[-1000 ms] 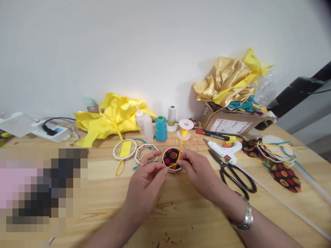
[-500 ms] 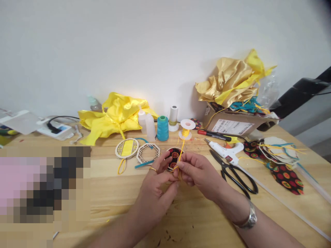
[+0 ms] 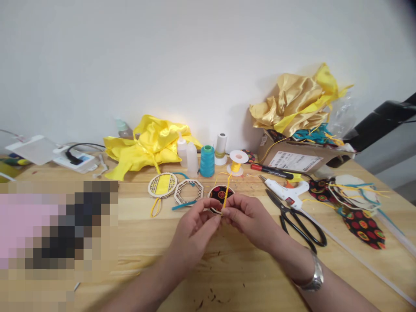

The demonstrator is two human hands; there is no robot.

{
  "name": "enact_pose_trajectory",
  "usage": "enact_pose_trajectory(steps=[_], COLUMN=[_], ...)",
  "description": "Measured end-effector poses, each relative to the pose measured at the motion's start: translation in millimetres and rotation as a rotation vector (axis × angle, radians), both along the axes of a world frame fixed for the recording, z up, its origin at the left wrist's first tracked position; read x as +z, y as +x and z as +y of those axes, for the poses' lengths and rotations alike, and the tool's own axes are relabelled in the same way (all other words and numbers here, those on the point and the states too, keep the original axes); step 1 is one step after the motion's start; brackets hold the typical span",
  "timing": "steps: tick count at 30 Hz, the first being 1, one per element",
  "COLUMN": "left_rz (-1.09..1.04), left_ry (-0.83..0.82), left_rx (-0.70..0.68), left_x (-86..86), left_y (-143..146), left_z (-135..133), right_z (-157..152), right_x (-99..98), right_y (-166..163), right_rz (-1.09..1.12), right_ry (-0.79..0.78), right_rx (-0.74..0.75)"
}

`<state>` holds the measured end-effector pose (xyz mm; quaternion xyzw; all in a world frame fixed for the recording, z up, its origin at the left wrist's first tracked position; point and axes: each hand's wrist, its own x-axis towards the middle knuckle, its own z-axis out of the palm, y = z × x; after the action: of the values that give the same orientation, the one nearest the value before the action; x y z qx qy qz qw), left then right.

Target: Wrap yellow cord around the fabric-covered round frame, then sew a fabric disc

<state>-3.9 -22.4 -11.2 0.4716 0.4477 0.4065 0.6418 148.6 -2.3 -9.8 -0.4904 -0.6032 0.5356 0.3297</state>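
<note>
- Your left hand (image 3: 195, 227) and right hand (image 3: 248, 216) met fingertip to fingertip, each grip pinching the yellow cord (image 3: 226, 195) just above the worktop (image 3: 227, 268).
- The cord ran over the round patterned disc (image 3: 219, 195) toward the small spool (image 3: 238, 161).
- It looked light, limp and likely to slip; holding near its end suited it.
- Your fingers hid the cord's end and the disc's near edge.

One camera sits on the person's head, looking forward and down, close over the wooden table (image 3: 136, 242) and wall (image 3: 162, 65).
</note>
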Motion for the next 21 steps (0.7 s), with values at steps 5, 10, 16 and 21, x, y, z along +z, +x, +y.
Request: enact_pose_trajectory(steps=[5, 10, 16, 21], left_rz=[0.169, 0.313, 0.266, 0.168], left_ry=[0.109, 0.187, 0.049, -0.081], left_rx=[0.013, -0.003, -0.014, -0.041], left_x=[2.4, 1.5, 1.6, 1.6], left_y=[0.3, -3.2, -4.4, -4.1], left_z=[2.7, 5.7, 7.0, 6.2], right_z=[-0.6, -0.8, 0.7, 1.9], right_x=[1.8, 3.1, 6.0, 8.6], right_y=[1.0, 1.2, 3.7, 6.6], right_rz=[-0.138, -0.136, -0.121, -0.086], right_ry=[0.109, 0.128, 0.096, 0.03], right_rx=[-0.007, -0.003, 0.019, 0.071])
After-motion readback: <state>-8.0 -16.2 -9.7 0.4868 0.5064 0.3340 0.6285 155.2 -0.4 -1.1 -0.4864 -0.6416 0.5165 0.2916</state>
